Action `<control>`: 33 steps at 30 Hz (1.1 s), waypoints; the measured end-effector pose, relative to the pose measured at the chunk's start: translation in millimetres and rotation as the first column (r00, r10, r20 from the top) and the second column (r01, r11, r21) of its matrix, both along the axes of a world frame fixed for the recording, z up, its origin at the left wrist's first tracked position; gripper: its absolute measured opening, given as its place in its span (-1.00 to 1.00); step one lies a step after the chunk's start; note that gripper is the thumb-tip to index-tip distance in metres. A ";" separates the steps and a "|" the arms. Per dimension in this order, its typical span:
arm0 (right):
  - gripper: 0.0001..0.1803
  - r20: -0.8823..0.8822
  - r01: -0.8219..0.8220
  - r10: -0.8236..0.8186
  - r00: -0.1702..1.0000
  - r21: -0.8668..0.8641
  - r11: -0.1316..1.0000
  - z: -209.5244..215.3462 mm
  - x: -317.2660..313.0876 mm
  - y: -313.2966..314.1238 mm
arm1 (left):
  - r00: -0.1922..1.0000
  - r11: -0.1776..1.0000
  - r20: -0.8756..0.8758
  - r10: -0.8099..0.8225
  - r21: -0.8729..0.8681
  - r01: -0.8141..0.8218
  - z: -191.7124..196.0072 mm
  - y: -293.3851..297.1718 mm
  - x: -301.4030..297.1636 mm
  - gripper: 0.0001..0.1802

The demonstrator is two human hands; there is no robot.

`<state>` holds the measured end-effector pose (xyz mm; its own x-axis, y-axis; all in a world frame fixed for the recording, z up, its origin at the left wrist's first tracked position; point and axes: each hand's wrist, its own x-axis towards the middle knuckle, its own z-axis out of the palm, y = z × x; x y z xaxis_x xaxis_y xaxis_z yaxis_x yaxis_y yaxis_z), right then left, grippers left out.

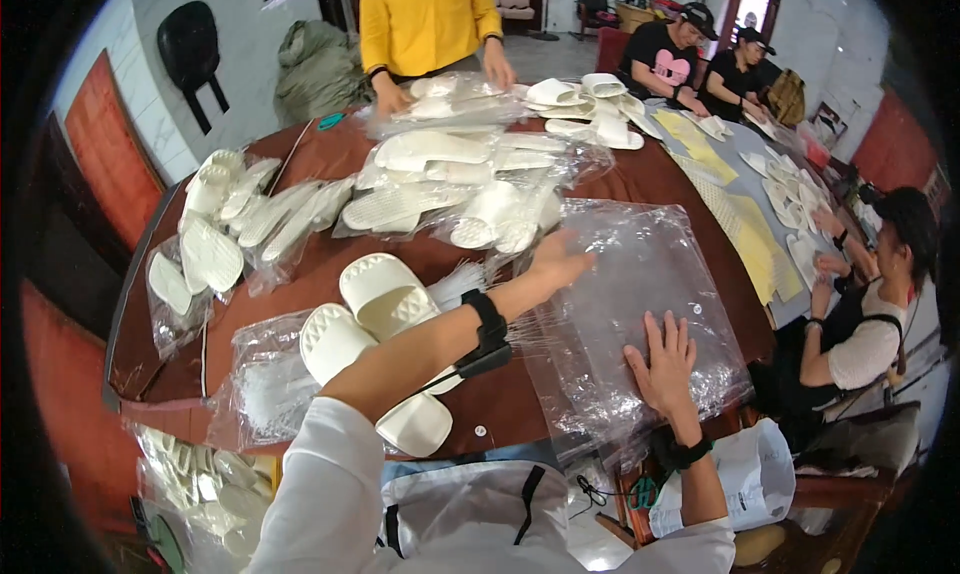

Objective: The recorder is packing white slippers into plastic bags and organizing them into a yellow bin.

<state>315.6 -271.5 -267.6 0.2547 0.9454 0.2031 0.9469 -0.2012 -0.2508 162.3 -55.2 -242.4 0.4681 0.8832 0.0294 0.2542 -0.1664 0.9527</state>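
A stack of clear plastic bags (640, 274) lies flat on the table in front of me, to the right. My right hand (664, 366) rests on its near right part, palm down with fingers spread. Over the stack's left edge is my left hand (560, 262); motion smears its fingers, so any grip is hidden. Cream slippers (372, 282) without wrapping lie under and beside my left forearm, which covers part of them. Near them sits a bundle of thin clear plastic strands (270, 392) in a bag, and more strands show beside my left wrist.
Bagged slippers (420, 164) are heaped across the table's far side and left (212, 254). A person in yellow (430, 24) handles bagged slippers opposite. Several people work along a grey table (765, 189) at right. A white bag (740, 479) stands by my right elbow.
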 end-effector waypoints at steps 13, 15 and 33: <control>-0.28 0.022 0.061 -0.060 0.998 -0.066 0.996 0.2 -6.9 24.8 | 0.991 0.983 -0.058 -0.117 -0.150 0.108 20.4 -11.4 -61.8 -0.36; -0.29 0.030 0.064 -0.063 0.998 -0.048 0.997 1.1 -2.5 19.2 | 0.928 0.951 -0.212 -0.307 -0.107 0.290 60.9 -29.7 -85.6 -0.35; -0.81 -0.281 -0.176 0.284 0.917 0.354 0.919 96.2 -142.0 -36.9 | 0.707 0.933 -0.707 -0.020 0.241 0.268 82.1 -78.3 -354.7 0.05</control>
<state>173.7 -308.4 -171.5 0.1403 0.8849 0.4442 0.8136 0.1526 -0.5611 -192.4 -133.5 -160.3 0.5870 0.8036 -0.0981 0.7584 -0.5034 0.4141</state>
